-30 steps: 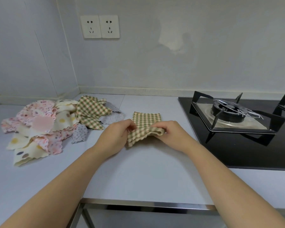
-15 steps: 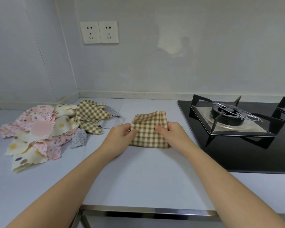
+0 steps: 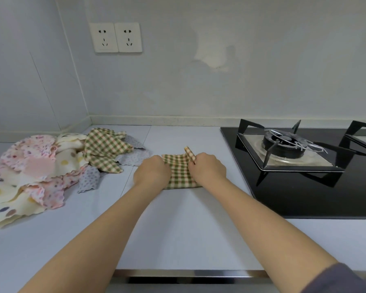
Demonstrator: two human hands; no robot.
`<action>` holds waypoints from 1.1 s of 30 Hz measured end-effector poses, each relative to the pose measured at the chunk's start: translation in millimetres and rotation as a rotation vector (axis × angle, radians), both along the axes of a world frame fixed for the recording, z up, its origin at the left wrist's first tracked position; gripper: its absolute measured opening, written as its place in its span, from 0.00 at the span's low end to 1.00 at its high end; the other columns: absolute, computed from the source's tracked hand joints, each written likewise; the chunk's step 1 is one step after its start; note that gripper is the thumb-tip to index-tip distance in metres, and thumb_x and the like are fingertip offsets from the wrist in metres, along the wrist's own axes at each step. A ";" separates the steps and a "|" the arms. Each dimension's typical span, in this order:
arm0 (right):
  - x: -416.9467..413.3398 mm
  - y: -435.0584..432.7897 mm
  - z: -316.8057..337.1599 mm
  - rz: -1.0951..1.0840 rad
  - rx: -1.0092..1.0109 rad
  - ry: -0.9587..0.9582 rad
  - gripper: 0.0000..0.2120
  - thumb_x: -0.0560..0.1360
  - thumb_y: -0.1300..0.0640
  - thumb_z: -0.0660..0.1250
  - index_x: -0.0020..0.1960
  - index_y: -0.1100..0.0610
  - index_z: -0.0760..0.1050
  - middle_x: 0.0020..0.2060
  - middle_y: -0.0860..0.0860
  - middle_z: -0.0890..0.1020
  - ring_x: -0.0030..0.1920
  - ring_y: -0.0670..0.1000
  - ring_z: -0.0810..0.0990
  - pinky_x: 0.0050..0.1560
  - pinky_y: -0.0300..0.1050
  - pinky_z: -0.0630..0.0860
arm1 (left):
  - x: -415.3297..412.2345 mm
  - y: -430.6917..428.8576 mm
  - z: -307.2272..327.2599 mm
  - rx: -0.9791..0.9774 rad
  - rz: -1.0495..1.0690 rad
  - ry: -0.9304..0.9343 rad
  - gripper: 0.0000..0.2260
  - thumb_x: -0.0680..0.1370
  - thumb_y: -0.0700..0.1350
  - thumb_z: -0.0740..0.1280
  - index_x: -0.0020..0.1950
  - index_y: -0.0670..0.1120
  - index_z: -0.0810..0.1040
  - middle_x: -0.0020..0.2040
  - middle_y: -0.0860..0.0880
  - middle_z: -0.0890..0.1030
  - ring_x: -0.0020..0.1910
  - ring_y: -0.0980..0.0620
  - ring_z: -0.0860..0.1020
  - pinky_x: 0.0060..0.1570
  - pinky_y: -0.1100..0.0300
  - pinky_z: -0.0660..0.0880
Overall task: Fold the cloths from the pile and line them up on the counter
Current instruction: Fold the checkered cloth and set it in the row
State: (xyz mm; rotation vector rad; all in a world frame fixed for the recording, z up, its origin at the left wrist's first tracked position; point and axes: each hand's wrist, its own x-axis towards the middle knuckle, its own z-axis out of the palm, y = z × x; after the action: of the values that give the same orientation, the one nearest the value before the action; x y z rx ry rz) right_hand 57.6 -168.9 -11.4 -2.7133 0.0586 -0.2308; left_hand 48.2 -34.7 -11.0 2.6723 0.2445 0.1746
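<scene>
One cloth (image 3: 179,173) is lying mid-worktop (image 3: 178,229) between left hand (image 3: 152,172) and right hand (image 3: 208,169), both pinching it; one pile (image 3: 51,166) is sitting near the left edge.

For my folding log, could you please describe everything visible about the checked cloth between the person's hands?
The checked cloth is soft green-and-cream gingham fabric, folded into a rectangle, lying flat on the counter. The left hand holds its left edge; the right hand pinches its far right corner, which stands up.
</scene>
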 end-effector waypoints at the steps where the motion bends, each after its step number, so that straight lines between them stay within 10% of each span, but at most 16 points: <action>1: 1.5 1.8 0.8 -0.007 -0.038 0.012 0.10 0.79 0.51 0.57 0.44 0.55 0.71 0.38 0.50 0.75 0.38 0.53 0.73 0.34 0.42 0.64 | -1.9 -2.8 0.5 0.066 0.023 -0.003 0.09 0.81 0.43 0.55 0.48 0.43 0.73 0.46 0.45 0.78 0.43 0.47 0.74 0.39 0.58 0.68; 7: 2.4 5.8 -2.5 -0.032 -0.128 -0.005 0.11 0.78 0.48 0.59 0.43 0.54 0.70 0.37 0.50 0.74 0.38 0.53 0.73 0.33 0.42 0.63 | -11.2 -1.7 -8.8 0.320 0.043 -0.088 0.09 0.81 0.44 0.56 0.56 0.43 0.73 0.49 0.46 0.81 0.48 0.47 0.78 0.56 0.54 0.69; 13: 1.0 6.7 -2.8 -0.019 -0.121 -0.013 0.11 0.78 0.47 0.60 0.43 0.54 0.69 0.38 0.50 0.73 0.39 0.53 0.72 0.37 0.43 0.65 | -26.7 4.0 -6.9 0.585 -0.062 -0.372 0.07 0.72 0.38 0.61 0.48 0.45 0.67 0.29 0.52 0.69 0.28 0.52 0.65 0.44 0.54 0.63; 16: 2.8 1.2 0.4 -0.004 -0.052 0.039 0.12 0.77 0.46 0.60 0.43 0.54 0.70 0.37 0.49 0.74 0.39 0.53 0.73 0.35 0.42 0.65 | -21.3 5.2 -11.8 0.468 -0.342 -0.416 0.15 0.77 0.43 0.55 0.59 0.43 0.75 0.55 0.46 0.79 0.53 0.47 0.77 0.54 0.46 0.67; 18: 3.9 -7.1 3.0 0.027 0.110 0.099 0.13 0.76 0.46 0.60 0.38 0.54 0.69 0.34 0.48 0.74 0.36 0.52 0.73 0.32 0.41 0.64 | -22.0 6.0 -18.5 0.310 -0.433 -0.094 0.22 0.83 0.49 0.47 0.76 0.46 0.59 0.77 0.50 0.58 0.75 0.52 0.56 0.72 0.41 0.50; 25: 5.7 -21.0 2.3 0.061 0.341 0.108 0.17 0.74 0.57 0.59 0.28 0.52 0.59 0.25 0.49 0.65 0.29 0.52 0.65 0.34 0.44 0.62 | -24.8 9.7 -25.4 0.349 -0.424 0.117 0.29 0.81 0.60 0.42 0.78 0.49 0.40 0.78 0.52 0.37 0.75 0.54 0.35 0.72 0.39 0.36; 33: 6.1 -30.3 2.7 0.014 0.226 0.047 0.20 0.78 0.47 0.57 0.30 0.54 0.64 0.29 0.50 0.72 0.35 0.54 0.71 0.33 0.45 0.63 | -26.8 14.3 -23.0 0.358 -0.509 -0.063 0.39 0.73 0.71 0.47 0.77 0.49 0.51 0.78 0.52 0.51 0.77 0.52 0.45 0.72 0.43 0.42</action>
State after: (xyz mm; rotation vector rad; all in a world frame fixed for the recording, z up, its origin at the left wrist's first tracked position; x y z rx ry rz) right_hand 63.8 -199.1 -8.8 -2.4933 0.0750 -0.1465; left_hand 21.4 -20.5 -34.0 2.9677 -0.5337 0.1495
